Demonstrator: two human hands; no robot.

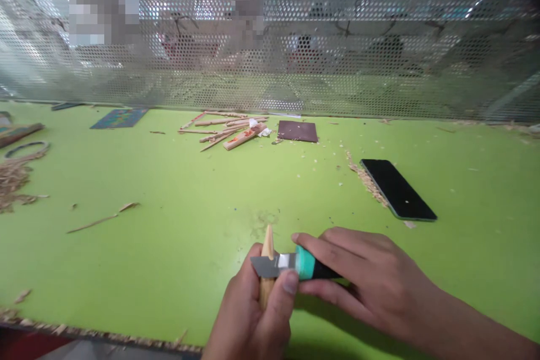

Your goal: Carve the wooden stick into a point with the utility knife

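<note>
My left hand (257, 309) is closed around a pale wooden stick (268, 244), whose tapered tip points up and away from me. In my right hand (371, 275) is a carving knife (306, 263) with a teal and black handle. Its short angled blade lies across the stick just below the tapered part. The left thumb rests against the back of the blade near the handle. The palm side of each hand is hidden, as is the lower end of the stick.
On the green table (169, 270) lie a black phone (399, 190), a brown square sheet (297, 131), several thin sticks (223, 124), a patterned card (119, 118) and a ring (26, 149). Wood shavings (14, 183) gather at left. A perforated metal screen (270, 84) stands behind.
</note>
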